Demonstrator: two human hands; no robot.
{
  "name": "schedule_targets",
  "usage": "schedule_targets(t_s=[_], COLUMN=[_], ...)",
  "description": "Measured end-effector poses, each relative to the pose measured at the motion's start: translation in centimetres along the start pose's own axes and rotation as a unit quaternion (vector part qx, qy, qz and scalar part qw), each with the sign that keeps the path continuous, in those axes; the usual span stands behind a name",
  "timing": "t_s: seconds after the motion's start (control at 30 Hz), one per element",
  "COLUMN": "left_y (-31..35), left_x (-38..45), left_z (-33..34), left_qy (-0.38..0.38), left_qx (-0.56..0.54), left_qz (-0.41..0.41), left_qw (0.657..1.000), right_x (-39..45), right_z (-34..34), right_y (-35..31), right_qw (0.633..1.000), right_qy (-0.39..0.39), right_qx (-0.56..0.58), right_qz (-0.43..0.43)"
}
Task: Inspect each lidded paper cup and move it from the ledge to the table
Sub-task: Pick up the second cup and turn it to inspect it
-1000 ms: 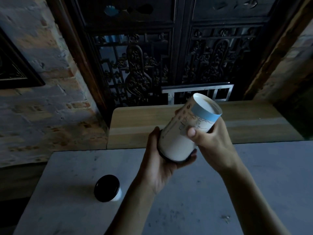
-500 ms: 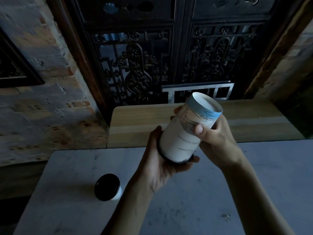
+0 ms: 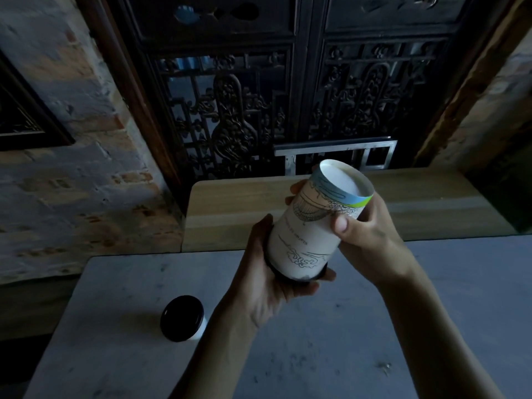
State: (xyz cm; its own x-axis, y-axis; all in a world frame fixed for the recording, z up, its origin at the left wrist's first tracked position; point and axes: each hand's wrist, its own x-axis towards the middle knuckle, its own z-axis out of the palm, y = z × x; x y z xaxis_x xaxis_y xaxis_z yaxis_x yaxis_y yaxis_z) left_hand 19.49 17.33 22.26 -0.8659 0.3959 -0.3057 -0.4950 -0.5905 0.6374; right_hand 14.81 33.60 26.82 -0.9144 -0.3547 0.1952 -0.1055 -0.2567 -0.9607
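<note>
Both my hands hold one white paper cup (image 3: 309, 231) upside down and tilted, above the seam between table and ledge. Its pale base with a blue-green band points up and away; line drawings show on its side. My left hand (image 3: 269, 279) cups the black lid end from below. My right hand (image 3: 364, 234) grips the upper part near the base, thumb on the front. A second cup with a black lid (image 3: 182, 318) stands upright on the grey table (image 3: 374, 335), left of my left forearm.
The wooden ledge (image 3: 236, 208) runs behind the table, bare where it shows. Behind it stand dark carved lattice doors (image 3: 239, 119) and a small metal frame (image 3: 336, 152). A brick wall (image 3: 72, 191) closes the left side.
The held cup has been turned about its axis between my hands, bringing more drawings and a green part of the band into view. The cup on the table has not moved.
</note>
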Motion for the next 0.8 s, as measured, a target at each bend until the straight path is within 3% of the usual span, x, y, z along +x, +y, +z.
schedule_targets(t_s=[0.23, 0.47, 0.8], left_y=[-0.8, -0.1, -0.9], left_x=[0.0, -0.5, -0.4], left_z=[0.7, -0.1, 0.4], left_qy=[0.06, 0.036, 0.08], left_qx=[0.03, 0.023, -0.002], left_qz=[0.092, 0.009, 0.089], left_qw=[0.994, 0.999, 0.993], right_x=[-0.8, -0.7, -1.4], right_z=[1.8, 0.6, 2.1], right_y=[1.1, 0.3, 1.1], right_qw=[0.993, 0.999, 0.99], right_qy=[0.116, 0.029, 0.141], right_qx=[-0.024, 0.022, 0.014], right_qz=[-0.018, -0.011, -0.005])
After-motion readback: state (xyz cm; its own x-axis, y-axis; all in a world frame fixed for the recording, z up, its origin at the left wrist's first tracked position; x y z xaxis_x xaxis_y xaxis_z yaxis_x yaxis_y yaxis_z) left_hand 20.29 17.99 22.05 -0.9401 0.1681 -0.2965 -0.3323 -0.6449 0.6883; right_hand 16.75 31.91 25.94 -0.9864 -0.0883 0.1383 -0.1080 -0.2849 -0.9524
